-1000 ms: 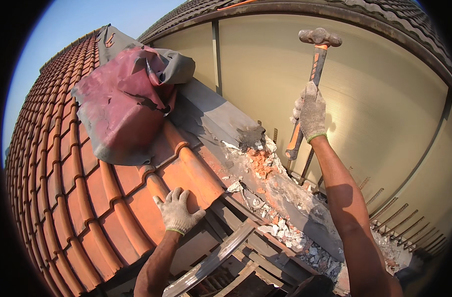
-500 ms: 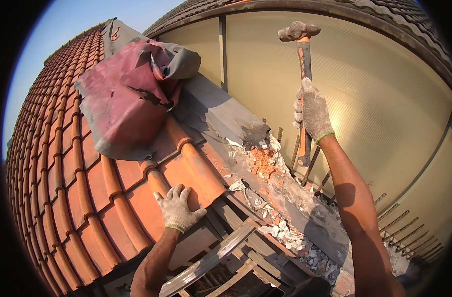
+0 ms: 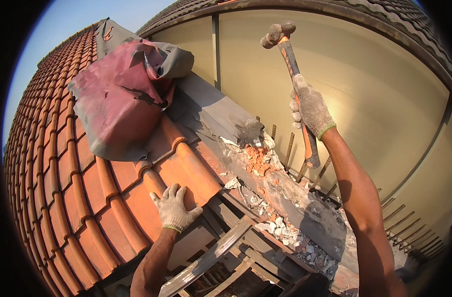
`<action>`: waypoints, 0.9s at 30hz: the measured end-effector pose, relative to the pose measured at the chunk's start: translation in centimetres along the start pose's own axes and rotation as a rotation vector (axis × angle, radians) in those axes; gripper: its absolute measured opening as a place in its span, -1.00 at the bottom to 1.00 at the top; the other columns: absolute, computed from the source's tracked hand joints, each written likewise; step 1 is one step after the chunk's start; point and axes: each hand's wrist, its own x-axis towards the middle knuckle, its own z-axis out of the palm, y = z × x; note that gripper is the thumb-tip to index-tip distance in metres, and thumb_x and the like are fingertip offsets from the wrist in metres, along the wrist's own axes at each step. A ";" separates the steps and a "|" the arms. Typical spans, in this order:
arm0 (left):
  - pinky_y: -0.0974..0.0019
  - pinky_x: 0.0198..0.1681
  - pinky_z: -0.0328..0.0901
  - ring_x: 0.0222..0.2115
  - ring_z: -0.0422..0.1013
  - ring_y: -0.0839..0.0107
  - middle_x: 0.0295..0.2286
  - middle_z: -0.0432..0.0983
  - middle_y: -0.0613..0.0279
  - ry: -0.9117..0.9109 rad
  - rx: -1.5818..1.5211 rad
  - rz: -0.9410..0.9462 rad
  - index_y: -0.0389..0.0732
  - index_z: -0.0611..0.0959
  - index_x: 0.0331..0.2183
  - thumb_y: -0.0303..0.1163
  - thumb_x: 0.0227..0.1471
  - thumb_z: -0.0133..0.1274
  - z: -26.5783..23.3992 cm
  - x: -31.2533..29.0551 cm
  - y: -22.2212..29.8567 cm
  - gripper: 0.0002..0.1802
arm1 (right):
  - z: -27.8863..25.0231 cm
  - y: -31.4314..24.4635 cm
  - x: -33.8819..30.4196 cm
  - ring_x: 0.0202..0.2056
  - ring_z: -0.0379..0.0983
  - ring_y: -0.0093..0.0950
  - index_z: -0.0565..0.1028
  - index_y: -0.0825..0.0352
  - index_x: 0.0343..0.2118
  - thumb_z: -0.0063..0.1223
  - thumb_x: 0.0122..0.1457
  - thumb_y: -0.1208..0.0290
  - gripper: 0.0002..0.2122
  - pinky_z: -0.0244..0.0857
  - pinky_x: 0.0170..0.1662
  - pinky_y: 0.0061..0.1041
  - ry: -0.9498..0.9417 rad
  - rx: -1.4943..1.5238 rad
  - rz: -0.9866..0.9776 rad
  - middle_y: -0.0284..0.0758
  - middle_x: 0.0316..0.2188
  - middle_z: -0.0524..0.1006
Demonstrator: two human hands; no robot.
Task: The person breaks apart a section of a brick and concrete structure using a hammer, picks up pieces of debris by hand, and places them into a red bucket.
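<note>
I see right fingers point(image 3: 294, 106) clamped on the hammer point(image 3: 290, 60), its head point(image 3: 278, 34) above them; left fingers point(image 3: 173, 191) apart on orange tiles point(image 3: 192, 173), rubble point(image 3: 284, 231) to their right.

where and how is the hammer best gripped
Probably by its long handle, from the lower right, where the right hand grips it: the handle slants up to the left, slim enough to wrap a hand around, with the bulky head at its upper end.

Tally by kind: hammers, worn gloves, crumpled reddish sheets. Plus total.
Hammer: 1
Left-hand glove and right-hand glove: 2
Crumpled reddish sheet: 1
Total: 4
</note>
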 end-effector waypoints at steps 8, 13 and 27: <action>-0.60 0.47 -0.35 0.40 0.19 0.13 0.31 0.35 0.18 -0.015 -0.052 0.054 -0.05 0.56 0.28 0.32 -0.16 0.37 0.7 0.5 2.0 0.05 | -1.1 19.3 7.1 -0.15 0.55 -0.17 0.56 0.38 -0.11 -0.24 0.46 -0.28 -0.34 0.41 0.09 -0.05 -0.023 -0.944 0.072 -0.13 -0.24 0.57; -0.60 0.46 -0.34 0.39 0.20 0.13 0.29 0.37 0.17 0.014 -0.003 0.011 -0.05 0.56 0.27 0.29 -0.14 0.37 0.5 0.1 -0.1 0.03 | -1.8 9.3 2.2 -0.61 0.43 -0.49 0.44 0.23 -0.29 -0.09 0.43 -0.30 -0.44 0.50 -0.45 -0.33 -0.134 -0.323 0.228 -0.42 -0.58 0.43; -0.63 0.45 -0.35 0.40 0.19 0.18 0.30 0.37 0.20 0.011 -0.038 0.025 -0.01 0.56 0.27 0.30 -0.12 0.37 0.4 0.5 1.4 0.00 | -2.1 15.1 -0.3 -0.29 0.54 -0.32 0.56 0.37 -0.20 -0.12 0.43 -0.32 -0.34 0.48 -0.11 -0.21 -0.184 -0.323 0.297 -0.22 -0.36 0.55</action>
